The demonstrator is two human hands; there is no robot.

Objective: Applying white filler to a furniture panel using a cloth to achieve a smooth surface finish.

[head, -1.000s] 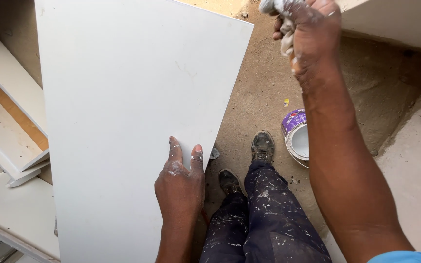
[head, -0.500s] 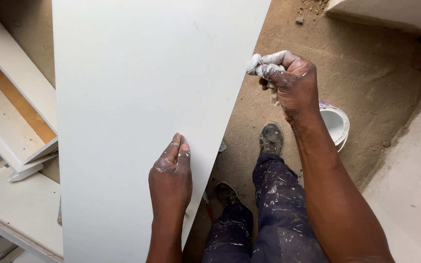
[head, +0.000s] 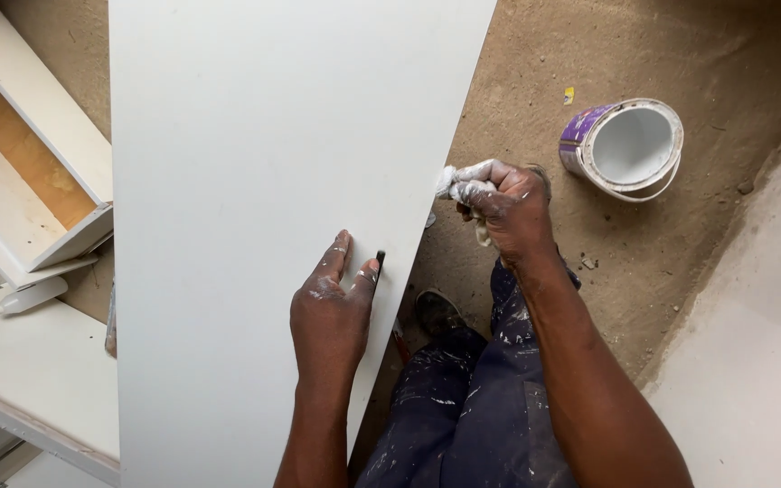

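A large white painted board (head: 255, 181) stands tilted in front of me, filling the middle of the head view. My left hand (head: 329, 312), flecked with white paint, rests on its face near the right edge, fingers curled over that edge. My right hand (head: 506, 206) is closed on a paint-smeared white rag (head: 459, 185) and presses it against the board's right edge. My legs in paint-spattered dark trousers (head: 472, 389) and a dark shoe (head: 436, 310) show below.
An open paint can (head: 625, 145) with a purple label lies tilted on the dirt floor at right. White boards and cabinet parts (head: 20, 190) are stacked at left. A pale concrete slab (head: 752, 343) runs along the right.
My right hand has come down from the top of the view with the rag to the board's right edge. The left hand stays on the board; the view shifted so the can sits higher.
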